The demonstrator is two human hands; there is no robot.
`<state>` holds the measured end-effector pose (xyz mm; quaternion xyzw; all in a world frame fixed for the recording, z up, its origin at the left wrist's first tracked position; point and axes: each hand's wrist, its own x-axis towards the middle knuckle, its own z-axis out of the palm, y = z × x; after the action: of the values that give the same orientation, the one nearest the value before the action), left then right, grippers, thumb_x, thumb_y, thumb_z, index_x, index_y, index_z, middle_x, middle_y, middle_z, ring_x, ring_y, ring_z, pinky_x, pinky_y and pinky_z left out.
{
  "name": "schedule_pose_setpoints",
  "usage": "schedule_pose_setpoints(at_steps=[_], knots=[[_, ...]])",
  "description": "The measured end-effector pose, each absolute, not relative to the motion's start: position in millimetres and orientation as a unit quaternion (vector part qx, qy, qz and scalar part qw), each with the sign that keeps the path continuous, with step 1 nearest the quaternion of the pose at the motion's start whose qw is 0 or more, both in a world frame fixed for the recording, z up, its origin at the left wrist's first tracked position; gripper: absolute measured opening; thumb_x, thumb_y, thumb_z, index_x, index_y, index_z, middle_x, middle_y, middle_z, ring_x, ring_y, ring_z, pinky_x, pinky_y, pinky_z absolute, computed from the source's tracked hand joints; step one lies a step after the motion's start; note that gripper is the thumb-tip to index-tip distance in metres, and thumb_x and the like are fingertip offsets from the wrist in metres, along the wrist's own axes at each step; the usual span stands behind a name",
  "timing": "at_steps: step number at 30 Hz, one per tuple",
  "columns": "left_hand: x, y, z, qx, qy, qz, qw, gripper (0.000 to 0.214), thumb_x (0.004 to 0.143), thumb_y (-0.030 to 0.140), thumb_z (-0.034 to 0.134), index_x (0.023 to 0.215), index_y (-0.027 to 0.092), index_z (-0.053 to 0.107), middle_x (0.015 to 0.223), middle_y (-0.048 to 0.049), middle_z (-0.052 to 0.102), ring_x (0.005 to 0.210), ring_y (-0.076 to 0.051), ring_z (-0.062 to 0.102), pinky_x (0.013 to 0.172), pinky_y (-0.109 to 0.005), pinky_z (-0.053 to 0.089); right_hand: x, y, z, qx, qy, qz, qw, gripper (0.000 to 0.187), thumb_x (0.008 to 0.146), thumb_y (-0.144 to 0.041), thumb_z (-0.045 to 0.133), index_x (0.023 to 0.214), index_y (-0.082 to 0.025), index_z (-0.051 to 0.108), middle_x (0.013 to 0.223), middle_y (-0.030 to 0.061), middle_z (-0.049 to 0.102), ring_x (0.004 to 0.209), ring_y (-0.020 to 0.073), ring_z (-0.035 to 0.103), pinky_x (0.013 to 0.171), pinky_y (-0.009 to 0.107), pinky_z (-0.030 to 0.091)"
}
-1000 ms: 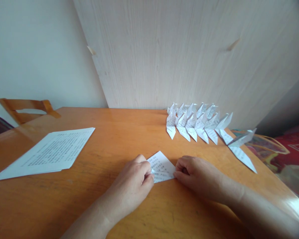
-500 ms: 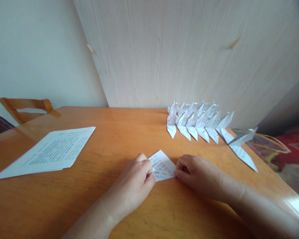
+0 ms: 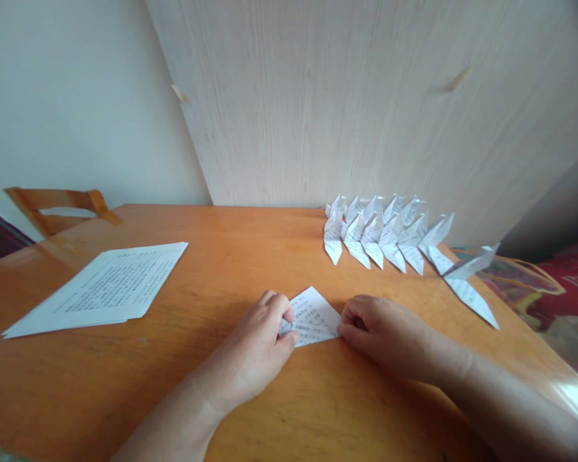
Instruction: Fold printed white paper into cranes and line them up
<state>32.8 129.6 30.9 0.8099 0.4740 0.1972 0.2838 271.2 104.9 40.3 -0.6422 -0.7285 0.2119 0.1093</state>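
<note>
A small folded sheet of printed paper (image 3: 314,319) lies on the wooden table in front of me, one corner pointing away. My left hand (image 3: 264,330) is at its left side, with the thumb and curled fingers around that edge, a little apart from each other. At the right corner, my right hand (image 3: 373,327) pinches the paper between thumb and bent forefinger. The other fingers of both hands curl under and are partly hidden.
Several folded paper figures (image 3: 392,234) stand in rows at the back right, with one larger folded piece (image 3: 469,282) nearer the table's right edge. A stack of printed sheets (image 3: 115,282) lies to the left. Behind it is a wooden chair (image 3: 67,205); a pale panel (image 3: 289,102) rises behind the table (image 3: 183,378).
My left thumb and forefinger have loosened, showing more of the paper's left side. My right hand keeps its pinch. The whole view has shifted slightly.
</note>
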Motion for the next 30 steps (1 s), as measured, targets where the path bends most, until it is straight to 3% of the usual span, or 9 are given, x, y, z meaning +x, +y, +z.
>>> schedule_pose_setpoints(at_steps=[7, 18, 23, 30], knots=[[31.1, 132.6, 29.0, 0.826, 0.437, 0.187, 0.303, 0.028, 0.087, 0.014, 0.054, 0.111, 0.028, 0.061, 0.112, -0.0022, 0.057, 0.102, -0.019, 0.057, 0.089, -0.03, 0.044, 271.2, 104.7, 39.2, -0.643, -0.731, 0.205, 0.101, 0.015, 0.085, -0.028, 0.058, 0.073, -0.021, 0.064, 0.076, 0.0018, 0.069, 0.063, 0.0147, 0.056, 0.058, 0.028, 0.034], [30.9, 137.0, 27.5, 0.838, 0.427, 0.17, 0.293, 0.02, 0.086, 0.012, 0.054, 0.096, 0.025, 0.066, 0.101, 0.0004, 0.057, 0.09, -0.016, 0.058, 0.082, -0.028, 0.045, 275.3, 105.9, 35.0, -0.626, -0.75, 0.188, 0.099, 0.02, 0.086, -0.029, 0.055, 0.069, -0.02, 0.057, 0.071, 0.0007, 0.066, 0.061, 0.0133, 0.053, 0.055, 0.026, 0.032], [31.5, 134.6, 28.6, 0.872, 0.404, 0.176, 0.213, 0.021, 0.087, 0.013, 0.055, 0.097, 0.026, 0.067, 0.101, -0.0009, 0.058, 0.097, -0.019, 0.056, 0.087, -0.033, 0.045, 275.6, 108.9, 34.6, -0.62, -0.752, 0.203, 0.098, 0.014, 0.084, -0.025, 0.055, 0.071, -0.02, 0.061, 0.071, 0.0004, 0.067, 0.062, 0.0132, 0.055, 0.055, 0.026, 0.032], [34.6, 128.6, 32.1, 0.933, 0.306, 0.15, 0.118, 0.055, 0.087, 0.003, 0.048, 0.123, 0.04, 0.066, 0.125, -0.0015, 0.057, 0.11, -0.024, 0.05, 0.095, -0.041, 0.041, 276.1, 112.6, 34.7, -0.615, -0.753, 0.211, 0.099, 0.013, 0.081, -0.024, 0.055, 0.073, -0.019, 0.064, 0.069, 0.001, 0.067, 0.062, 0.0135, 0.056, 0.054, 0.026, 0.032]])
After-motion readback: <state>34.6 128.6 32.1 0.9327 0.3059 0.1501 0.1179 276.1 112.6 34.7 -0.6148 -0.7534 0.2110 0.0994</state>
